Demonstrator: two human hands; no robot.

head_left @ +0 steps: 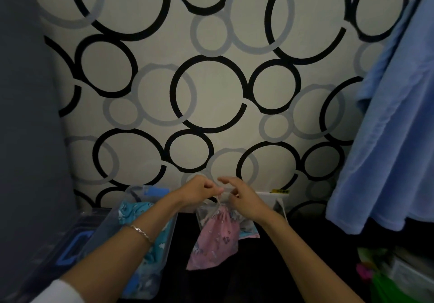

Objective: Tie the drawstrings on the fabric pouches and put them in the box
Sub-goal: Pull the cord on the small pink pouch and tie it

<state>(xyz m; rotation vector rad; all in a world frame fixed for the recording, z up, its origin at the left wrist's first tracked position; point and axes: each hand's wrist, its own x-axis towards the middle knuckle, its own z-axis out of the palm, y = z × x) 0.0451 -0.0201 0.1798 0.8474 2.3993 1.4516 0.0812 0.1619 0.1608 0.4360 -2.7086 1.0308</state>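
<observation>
Head view: left hand point(199, 191) and right hand point(245, 202) pinch the strings point(219, 199), the best hold, since the pouch point(216, 237) just below looks soft and light.

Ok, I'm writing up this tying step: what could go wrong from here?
The pink pouch is held up only by its thin drawstrings, pinched by the left hand and right hand; a slip could drop it. In this dim light a loose knot might go unnoticed. The clear box sits to the left, so a drop would miss it.
</observation>
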